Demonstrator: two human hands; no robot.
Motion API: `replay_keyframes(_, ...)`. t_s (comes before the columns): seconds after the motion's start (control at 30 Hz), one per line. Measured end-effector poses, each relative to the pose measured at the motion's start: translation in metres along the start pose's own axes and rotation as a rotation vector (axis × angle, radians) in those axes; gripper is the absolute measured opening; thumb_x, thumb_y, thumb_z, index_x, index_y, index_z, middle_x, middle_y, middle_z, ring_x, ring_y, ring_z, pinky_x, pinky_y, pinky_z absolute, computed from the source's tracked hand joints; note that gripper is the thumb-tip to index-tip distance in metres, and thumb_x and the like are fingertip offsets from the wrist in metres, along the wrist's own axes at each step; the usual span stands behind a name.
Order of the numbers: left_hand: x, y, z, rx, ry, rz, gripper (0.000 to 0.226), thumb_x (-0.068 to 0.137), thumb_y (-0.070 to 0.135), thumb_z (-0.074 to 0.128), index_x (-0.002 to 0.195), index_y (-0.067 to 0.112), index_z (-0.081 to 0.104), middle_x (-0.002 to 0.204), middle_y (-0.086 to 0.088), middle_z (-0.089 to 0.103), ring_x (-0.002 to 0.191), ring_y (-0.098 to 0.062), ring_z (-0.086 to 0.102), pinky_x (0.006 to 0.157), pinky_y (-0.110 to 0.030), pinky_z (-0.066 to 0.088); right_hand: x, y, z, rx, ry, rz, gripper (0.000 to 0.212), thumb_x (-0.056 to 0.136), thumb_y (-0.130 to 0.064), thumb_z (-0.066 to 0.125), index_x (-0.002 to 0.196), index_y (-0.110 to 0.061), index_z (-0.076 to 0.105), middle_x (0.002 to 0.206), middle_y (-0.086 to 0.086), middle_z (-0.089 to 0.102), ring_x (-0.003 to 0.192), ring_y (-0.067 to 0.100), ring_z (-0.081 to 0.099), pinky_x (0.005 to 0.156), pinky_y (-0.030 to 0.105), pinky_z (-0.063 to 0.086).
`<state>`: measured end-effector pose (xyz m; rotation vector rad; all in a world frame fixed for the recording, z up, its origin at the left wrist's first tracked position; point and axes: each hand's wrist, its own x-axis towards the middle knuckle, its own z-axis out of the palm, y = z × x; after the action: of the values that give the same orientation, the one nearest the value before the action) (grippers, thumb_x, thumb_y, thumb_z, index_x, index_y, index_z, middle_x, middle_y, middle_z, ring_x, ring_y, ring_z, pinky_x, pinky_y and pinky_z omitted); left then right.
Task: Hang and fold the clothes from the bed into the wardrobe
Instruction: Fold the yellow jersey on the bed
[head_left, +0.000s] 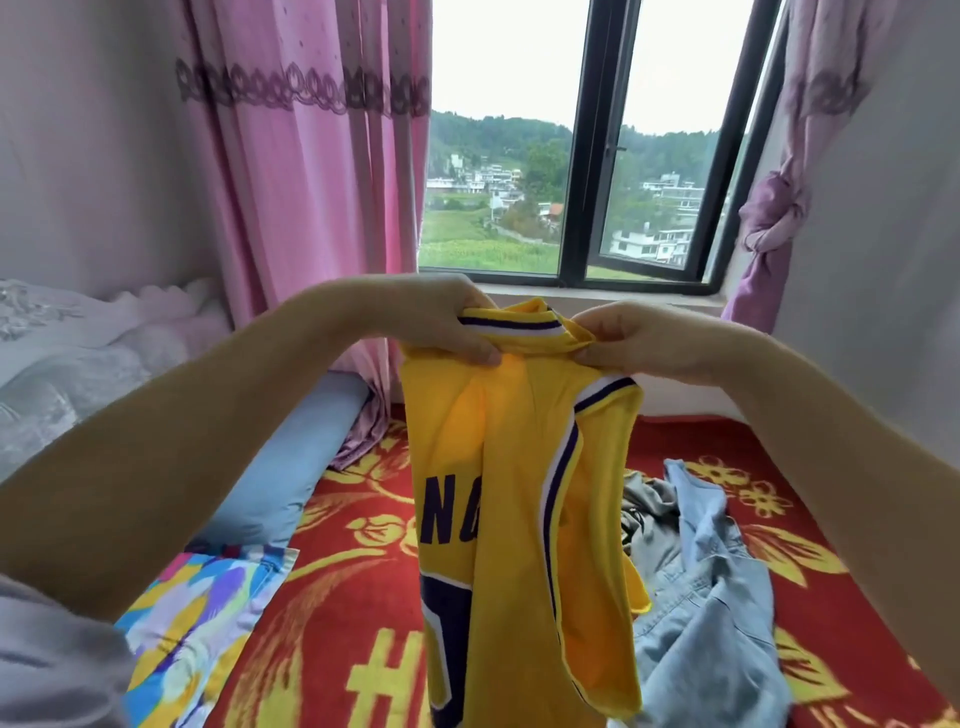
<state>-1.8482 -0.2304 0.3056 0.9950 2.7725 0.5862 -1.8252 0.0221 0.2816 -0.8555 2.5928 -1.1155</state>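
Matt yellow knit cloth in the jersey (519, 467), ribbed purple-and-white trim at its edges; soft, faded denim in the blue shirt (711, 597); thick, fuzzy woven pile on the red blanket (332, 597); smooth printed cotton on the colourful cloth (197, 613); thin pink curtain (311, 208) with a lacy band; dark, smooth, metal-looking window frame (587, 156); clear glossy glass

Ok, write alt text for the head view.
Left hand and right hand hold up a yellow basketball jersey by its top edge over a red floral blanket. A light blue denim shirt lies crumpled to its right, below a window.
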Motion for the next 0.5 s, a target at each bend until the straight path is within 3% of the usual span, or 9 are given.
replay_keyframes(0.13, 0.041, -0.048, 0.025, 0.232, 0.034, -0.153, 0.015, 0.09, 0.027, 0.063, 0.076, 0.023, 0.061, 0.076, 0.001, 0.061, 0.067, -0.017, 0.056, 0.063, -0.031, 0.048, 0.074, 0.039, 0.03, -0.403, 0.18, 0.15, 0.02, 0.093, -0.004, 0.049, 0.093, -0.013, 0.067, 0.093, 0.003, 0.065, 0.09, 0.021, 0.059, 0.078, 0.034, 0.047)
replay_keyframes(0.23, 0.048, -0.075, 0.023, 0.362, 0.202, -0.21, 0.018, 0.092, 0.031, 0.059, 0.087, 0.015, 0.065, 0.083, -0.004, 0.063, 0.074, -0.021, 0.06, 0.062, -0.036, 0.049, 0.12, 0.054, 0.054, -0.322, 0.397, 0.163, 0.028, 0.089, 0.003, 0.042, 0.088, -0.013, 0.066, 0.089, 0.003, 0.063, 0.084, 0.021, 0.057, 0.068, 0.028, 0.043)
replay_keyframes(0.33, 0.035, -0.082, -0.004, 0.602, 0.435, -0.184, 0.024, 0.096, 0.036, 0.052, 0.095, 0.014, 0.063, 0.072, 0.003, 0.054, 0.067, -0.019, 0.055, 0.056, -0.027, 0.039, 0.146, 0.035, 0.054, -0.226, 0.617, 0.058, 0.031, 0.087, 0.006, 0.039, 0.092, -0.009, 0.065, 0.078, -0.001, 0.056, 0.076, 0.018, 0.051, 0.06, 0.025, 0.037)
replay_keyframes(0.43, 0.014, -0.074, -0.038, 0.761, 0.648, -0.078, 0.025, 0.097, 0.034, 0.052, 0.089, 0.013, 0.063, 0.056, 0.012, 0.035, 0.055, -0.018, 0.049, 0.056, -0.027, 0.039, 0.159, 0.003, 0.037, -0.26, 0.717, -0.109, 0.029, 0.088, 0.007, 0.037, 0.09, -0.007, 0.061, 0.08, 0.004, 0.054, 0.074, 0.018, 0.046, 0.055, 0.019, 0.032)
replay_keyframes(0.5, -0.001, -0.067, -0.049, 0.789, 0.684, -0.001, 0.026, 0.097, 0.033, 0.053, 0.087, 0.012, 0.064, 0.053, 0.015, 0.032, 0.049, -0.012, 0.041, 0.054, -0.024, 0.036, 0.159, -0.012, 0.03, -0.237, 0.73, -0.2, 0.029, 0.085, 0.011, 0.036, 0.084, -0.004, 0.06, 0.078, 0.008, 0.056, 0.07, 0.017, 0.045, 0.052, 0.015, 0.031)
